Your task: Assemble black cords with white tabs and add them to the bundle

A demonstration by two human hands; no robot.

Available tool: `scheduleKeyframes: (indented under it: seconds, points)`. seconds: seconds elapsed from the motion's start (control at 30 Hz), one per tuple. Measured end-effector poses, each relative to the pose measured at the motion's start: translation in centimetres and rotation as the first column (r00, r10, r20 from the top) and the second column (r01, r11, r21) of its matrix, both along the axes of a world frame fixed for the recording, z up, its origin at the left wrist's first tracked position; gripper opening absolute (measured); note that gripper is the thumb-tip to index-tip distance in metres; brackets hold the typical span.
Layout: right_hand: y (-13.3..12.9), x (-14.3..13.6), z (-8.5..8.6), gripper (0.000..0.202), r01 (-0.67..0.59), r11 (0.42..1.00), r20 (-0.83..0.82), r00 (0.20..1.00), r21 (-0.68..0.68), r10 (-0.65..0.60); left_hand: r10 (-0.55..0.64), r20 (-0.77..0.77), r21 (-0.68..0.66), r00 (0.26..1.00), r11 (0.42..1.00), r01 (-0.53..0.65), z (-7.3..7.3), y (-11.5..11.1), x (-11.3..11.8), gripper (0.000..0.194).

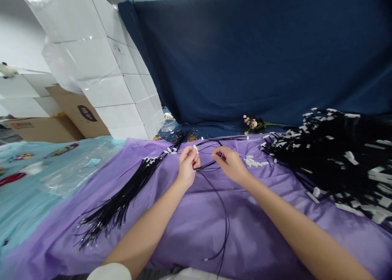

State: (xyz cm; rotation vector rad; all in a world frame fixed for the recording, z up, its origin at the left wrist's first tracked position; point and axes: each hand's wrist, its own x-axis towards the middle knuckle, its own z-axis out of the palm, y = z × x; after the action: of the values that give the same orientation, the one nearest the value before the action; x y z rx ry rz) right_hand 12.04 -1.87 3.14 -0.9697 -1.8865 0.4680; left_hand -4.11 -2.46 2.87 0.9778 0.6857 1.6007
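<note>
Over the purple cloth (257, 239), my left hand (187, 165) is closed around a few thin black cords (226, 214). A small white tag sticks up at its fingertips, and the loose cord ends hang down toward me. Just to the right, the fingers of my right hand (231, 162) are pinched on the looped part of a black cord, though the exact grip is partly hidden. Small white tags (255, 162) lie on the cloth beyond my right wrist. To the left of my hands rests a bundle of black cords with white tags (134, 182).
A large heap of black cords with white tags (324, 157) covers the right side. Behind are artificial flowers (252, 124) and a dark blue curtain (260, 55). Stacked white boxes (107, 67) and a plastic bag (81, 165) on light blue cloth are at left.
</note>
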Motion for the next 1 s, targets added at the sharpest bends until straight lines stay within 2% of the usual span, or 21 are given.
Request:
scheduleKeyframes:
  seconds: [0.37, 0.7, 0.8, 0.9, 1.0]
  points:
    - [-0.4, 0.1, 0.6, 0.014, -0.040, 0.995, -0.031, 0.999, -0.094, 0.037, 0.002, -0.039, 0.018, 0.999, 1.000, -0.001, -0.1, 0.1, 0.0, 0.024]
    - [0.4, 0.0, 0.5, 0.022, -0.203, 0.937, -0.318, 0.942, -0.285, 0.108, 0.061, -0.121, 0.096, 0.991, 0.994, -0.050, -0.7, 0.5, -0.2, 0.022]
    - [0.2, 0.0, 0.8, 0.023, -0.233, 0.881, -0.373, 0.925, -0.411, 0.070, 0.068, -0.155, 0.109, 0.986, 0.993, -0.052, -0.8, 0.5, -0.2, 0.021]
    - [0.0, 0.1, 1.2, 0.025, -0.276, 0.766, -0.425, 0.905, -0.581, 0.004, 0.085, -0.188, 0.129, 0.979, 0.990, -0.061, -0.8, 0.3, -0.2, 0.018]
    - [-0.2, 0.4, 1.5, 0.029, -0.351, 0.646, -0.471, 0.882, -0.678, -0.015, 0.129, -0.226, 0.182, 0.965, 0.979, -0.088, -0.7, 0.1, -0.2, 0.017]
